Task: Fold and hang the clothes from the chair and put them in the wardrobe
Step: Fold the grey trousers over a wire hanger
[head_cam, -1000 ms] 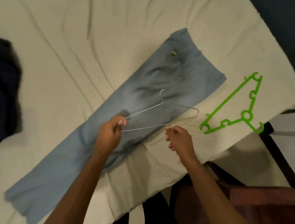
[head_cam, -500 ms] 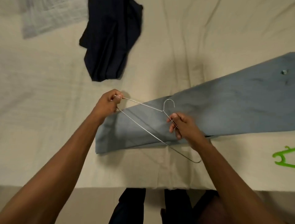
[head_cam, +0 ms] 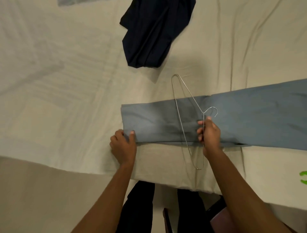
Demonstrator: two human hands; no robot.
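Folded light blue trousers [head_cam: 249,116] lie lengthwise across the bed, leg ends toward the left. My left hand [head_cam: 123,146] pinches the near corner of the leg ends, thumb on top. My right hand [head_cam: 209,134] grips a thin wire hanger [head_cam: 178,116] just below its hook. The hanger stands turned on end across the trousers, one tip pointing away from me and the other hanging past the bed's near edge.
A crumpled dark navy garment [head_cam: 152,33] lies farther back on the beige bed sheet [head_cam: 66,83]. A pale blue cloth [head_cam: 71,2] shows at the top edge. Part of a green plastic hanger [head_cam: 303,179] peeks in at the right. My dark-trousered legs [head_cam: 137,207] stand against the bed's near edge.
My left hand let go of the hanger's end and took hold of the trouser leg ends. My right hand swung the hanger round so it lies crosswise over the trousers.
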